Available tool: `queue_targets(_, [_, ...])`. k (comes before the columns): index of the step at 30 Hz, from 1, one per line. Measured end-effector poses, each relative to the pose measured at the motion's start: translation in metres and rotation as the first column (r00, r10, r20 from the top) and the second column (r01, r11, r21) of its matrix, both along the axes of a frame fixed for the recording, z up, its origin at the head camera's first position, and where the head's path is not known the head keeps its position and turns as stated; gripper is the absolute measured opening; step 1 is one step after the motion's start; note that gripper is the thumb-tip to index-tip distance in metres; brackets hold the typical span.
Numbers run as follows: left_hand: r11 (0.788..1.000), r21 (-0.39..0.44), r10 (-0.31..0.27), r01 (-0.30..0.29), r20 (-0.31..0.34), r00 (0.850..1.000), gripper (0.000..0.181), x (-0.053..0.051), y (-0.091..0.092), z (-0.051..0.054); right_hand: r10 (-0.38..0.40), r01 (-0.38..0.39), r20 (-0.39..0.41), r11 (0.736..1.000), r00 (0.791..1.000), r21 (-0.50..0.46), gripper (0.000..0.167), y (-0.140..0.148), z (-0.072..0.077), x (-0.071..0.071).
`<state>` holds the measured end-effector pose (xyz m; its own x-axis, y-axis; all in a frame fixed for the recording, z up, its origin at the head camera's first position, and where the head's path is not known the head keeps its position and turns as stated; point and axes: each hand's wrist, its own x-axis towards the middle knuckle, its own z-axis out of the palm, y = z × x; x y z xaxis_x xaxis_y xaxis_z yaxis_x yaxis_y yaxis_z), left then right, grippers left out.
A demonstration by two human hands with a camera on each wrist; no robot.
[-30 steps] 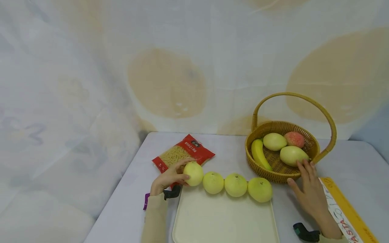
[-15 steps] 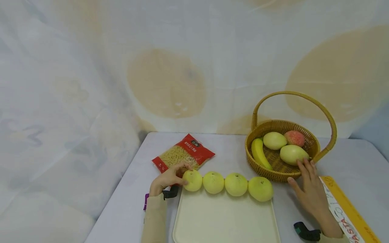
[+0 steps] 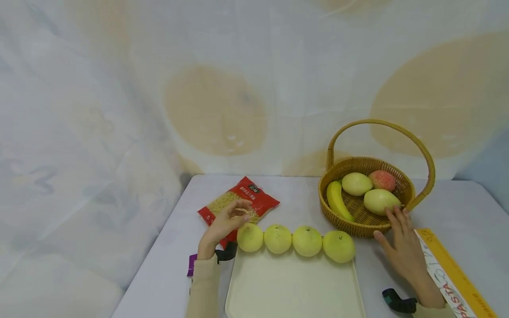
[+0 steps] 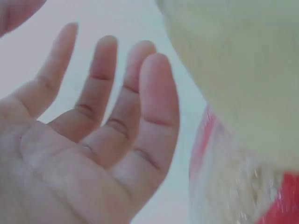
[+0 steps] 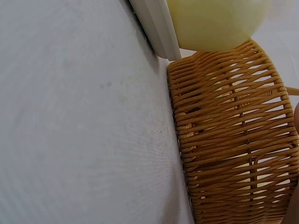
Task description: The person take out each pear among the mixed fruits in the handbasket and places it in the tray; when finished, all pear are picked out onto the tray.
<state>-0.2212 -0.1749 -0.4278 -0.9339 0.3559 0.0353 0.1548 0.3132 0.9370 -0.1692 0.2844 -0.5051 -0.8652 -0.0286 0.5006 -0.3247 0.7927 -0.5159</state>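
Several round yellow-green fruits stand in a row along the far edge of a cream tray. My left hand hovers just beyond the leftmost fruit, fingers loosely bent with nothing held; the left wrist view shows its palm and fingers apart from the pale fruit. My right hand reaches over the near rim of a wicker basket, its fingertips at an oval pale-green fruit. In the right wrist view, the basket's woven side fills much of the picture.
A red bag of pasta lies behind the left hand. The basket also holds a banana, another oval fruit and a reddish fruit. A yellow-and-white box lies right, a purple packet left.
My left hand has set the leftmost fruit down at the end of the row, let go of it and moved up and away. The right hand stays by the basket.
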Motion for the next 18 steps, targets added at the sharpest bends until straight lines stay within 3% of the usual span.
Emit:
queue_targets(3, [0.999, 0.032, -0.016, 0.016, -0.001, 1.0, 0.035, -0.003, 0.01, 0.008, 0.002, -0.002, 0.006, 1.0, 1.0, 0.0, 0.067, -0.001, 0.001, -0.001])
queue_targets(8, [0.994, 0.065, -0.088, 0.09, -0.038, 0.995, 0.038, -0.018, 0.04, 0.023, -0.003, 0.003, 0.015, 1.0, 1.0, 0.005, 0.067, -0.001, 0.001, 0.001])
queue_targets(10, [0.982, 0.119, -0.142, 0.146, -0.04, 0.989, 0.04, -0.026, 0.056, 0.027, -0.003, 0.003, 0.015, 1.0, 1.0, 0.006, 0.067, -0.001, 0.001, 0.001])
queue_targets(14, [0.943, 0.237, -0.243, 0.233, 0.015, 0.97, 0.042, -0.041, 0.093, 0.031, -0.003, 0.003, 0.004, 1.0, 1.0, 0.006, 0.068, -0.001, -0.001, 0.0])
queue_targets(18, [0.929, 0.244, -0.298, 0.28, 0.042, 0.954, 0.042, -0.053, 0.127, 0.037, -0.007, 0.008, -0.005, 1.0, 1.0, 0.01, 0.069, 0.0, -0.002, -0.001])
